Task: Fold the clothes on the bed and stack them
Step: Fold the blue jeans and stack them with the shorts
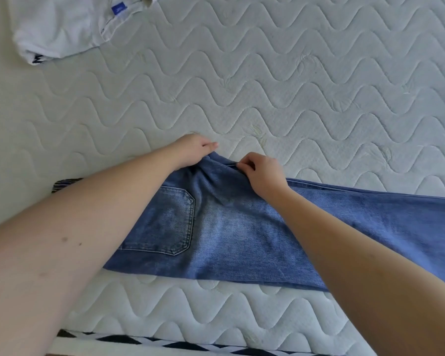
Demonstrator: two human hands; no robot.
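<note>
Blue jeans (242,235) lie across the near part of the mattress (267,86), back pocket up, with the legs running off to the right. My left hand (193,150) grips the bunched denim at the far edge of the seat, fingers tucked under the cloth. My right hand (261,173) pinches the same far edge just to the right, fingers curled round the seam. A folded white T-shirt (62,27) with a blue neck label lies at the far left corner.
The quilted white mattress stretches bare beyond the jeans and to the right. A black-and-white patterned cloth (144,340) shows along the bed's near edge and beside my left forearm.
</note>
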